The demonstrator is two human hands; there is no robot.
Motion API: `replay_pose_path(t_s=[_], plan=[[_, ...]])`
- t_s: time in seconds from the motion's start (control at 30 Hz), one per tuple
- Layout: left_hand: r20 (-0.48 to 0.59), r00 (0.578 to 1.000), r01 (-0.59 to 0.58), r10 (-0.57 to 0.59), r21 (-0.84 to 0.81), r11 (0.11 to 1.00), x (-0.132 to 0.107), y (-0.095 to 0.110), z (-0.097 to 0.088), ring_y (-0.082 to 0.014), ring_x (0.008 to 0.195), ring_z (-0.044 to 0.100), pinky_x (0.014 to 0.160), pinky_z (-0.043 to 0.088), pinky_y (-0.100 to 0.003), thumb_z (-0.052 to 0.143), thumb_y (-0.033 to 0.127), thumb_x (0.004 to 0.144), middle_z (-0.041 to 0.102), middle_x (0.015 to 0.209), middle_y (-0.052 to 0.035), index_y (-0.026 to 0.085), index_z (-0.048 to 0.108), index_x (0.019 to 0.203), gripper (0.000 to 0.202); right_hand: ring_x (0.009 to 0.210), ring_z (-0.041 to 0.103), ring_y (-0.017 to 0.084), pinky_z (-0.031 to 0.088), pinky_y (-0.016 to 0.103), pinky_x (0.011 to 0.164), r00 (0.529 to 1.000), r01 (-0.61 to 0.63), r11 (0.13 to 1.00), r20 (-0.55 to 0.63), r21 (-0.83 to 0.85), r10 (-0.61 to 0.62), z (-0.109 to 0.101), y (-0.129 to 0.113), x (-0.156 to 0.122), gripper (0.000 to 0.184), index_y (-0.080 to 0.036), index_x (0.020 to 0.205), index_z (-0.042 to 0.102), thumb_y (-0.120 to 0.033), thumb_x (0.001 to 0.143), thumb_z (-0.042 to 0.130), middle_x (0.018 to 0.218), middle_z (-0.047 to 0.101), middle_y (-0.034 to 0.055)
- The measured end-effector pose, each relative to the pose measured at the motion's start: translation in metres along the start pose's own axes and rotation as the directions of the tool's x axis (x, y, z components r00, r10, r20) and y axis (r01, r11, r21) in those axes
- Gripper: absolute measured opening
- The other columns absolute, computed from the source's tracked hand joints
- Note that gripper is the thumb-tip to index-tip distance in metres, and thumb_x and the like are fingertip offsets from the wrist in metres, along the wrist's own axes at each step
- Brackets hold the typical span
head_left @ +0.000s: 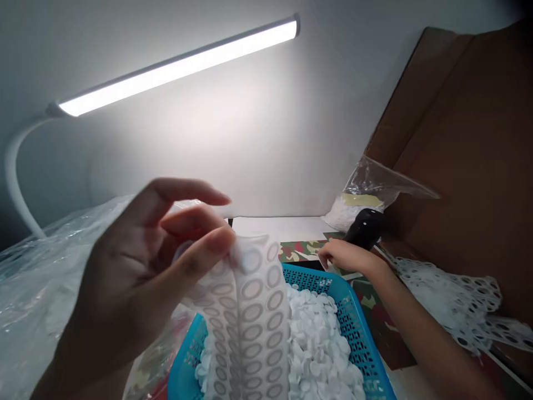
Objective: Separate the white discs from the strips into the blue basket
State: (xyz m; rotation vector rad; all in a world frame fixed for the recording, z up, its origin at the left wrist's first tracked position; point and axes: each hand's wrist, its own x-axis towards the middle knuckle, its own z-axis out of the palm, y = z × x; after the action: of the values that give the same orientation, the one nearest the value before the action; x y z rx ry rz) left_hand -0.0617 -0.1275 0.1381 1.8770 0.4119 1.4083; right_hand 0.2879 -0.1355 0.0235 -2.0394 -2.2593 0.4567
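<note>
My left hand (pixel 154 266) is raised close to the camera and pinches the top of a white sheet of ring-shaped die-cut pads (pixel 254 316), which hangs down over a blue plastic basket (pixel 353 311). The basket holds a heap of small white round discs (pixel 316 344). My right hand (pixel 339 256) reaches forward past the basket's far corner, fingers curled down on the camouflage-patterned table cover (pixel 300 250), right beside a black cylindrical object (pixel 366 228). What its fingers hold is hidden.
A lit white desk lamp bar (pixel 179 66) spans overhead. Crumpled clear plastic (pixel 37 278) lies at left. A clear bag of white pieces (pixel 366 194) leans by brown cardboard (pixel 466 166) at right, with punched-out white waste sheets (pixel 449 300) below it.
</note>
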Motion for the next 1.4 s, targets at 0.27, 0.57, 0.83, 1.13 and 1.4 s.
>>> replay_pose_path(t_s=[0.27,0.57,0.83,1.13,1.4], plan=[[0.228,0.972,0.059,-0.056,-0.008,0.998,0.007,-0.028,0.008,-0.0063,0.051,0.056,0.042,0.045,-0.013,0.058,0.025,0.088,0.066,0.065,0.0047,0.028,0.058,0.104,0.016,0.097,0.060,0.018,0.048,0.032,0.083,0.942,0.255,0.883,-0.308,0.394,-0.134,-0.021,-0.084,-0.023,0.030,-0.021,0.118,0.049,-0.035,0.098,0.031,0.110,0.062,0.0088],[0.337,0.934,0.047,-0.121,0.217,0.975,0.013,-0.069,0.026,-0.0082,0.054,0.053,0.043,0.042,-0.016,0.054,0.027,0.090,0.063,0.070,0.0026,0.025,0.058,0.105,0.016,0.078,0.057,0.012,0.047,0.024,0.072,0.909,0.404,0.163,-0.415,0.900,0.034,0.009,-0.150,-0.038,0.013,-0.020,0.081,0.060,-0.028,0.080,0.070,0.079,0.058,-0.0018],[0.405,0.904,-0.361,0.136,0.553,0.751,0.011,-0.083,0.033,-0.0186,0.098,0.058,0.087,0.047,-0.038,0.054,0.023,0.091,0.064,0.108,-0.0044,0.023,0.063,0.104,0.015,0.069,0.055,0.011,0.045,0.022,0.062,0.906,0.384,0.243,-0.415,0.891,0.086,0.014,-0.133,-0.020,0.019,-0.018,0.082,0.065,-0.036,0.081,0.068,0.075,0.059,-0.0011],[0.590,0.796,-0.423,0.132,0.387,0.819,0.006,-0.107,0.040,-0.0152,0.077,0.061,0.070,0.048,-0.030,0.062,0.021,0.087,0.070,0.085,-0.0012,0.021,0.067,0.099,0.013,0.065,0.045,0.012,0.038,0.024,0.060,0.908,0.396,0.523,-0.405,0.755,-0.103,0.021,-0.115,-0.012,0.022,-0.019,0.075,0.061,-0.037,0.086,0.061,0.069,0.051,-0.0019],[0.632,0.762,-0.488,0.144,0.413,0.769,-0.001,-0.142,0.046,-0.0152,0.067,0.057,0.060,0.046,-0.027,0.050,0.016,0.092,0.067,0.076,-0.0054,0.014,0.063,0.096,0.014,0.058,0.039,0.010,0.031,0.022,0.051,0.960,0.279,0.450,-0.242,0.848,-0.138,0.029,-0.098,0.003,0.026,-0.017,0.076,0.057,-0.041,0.084,0.061,0.064,0.043,-0.0040]])
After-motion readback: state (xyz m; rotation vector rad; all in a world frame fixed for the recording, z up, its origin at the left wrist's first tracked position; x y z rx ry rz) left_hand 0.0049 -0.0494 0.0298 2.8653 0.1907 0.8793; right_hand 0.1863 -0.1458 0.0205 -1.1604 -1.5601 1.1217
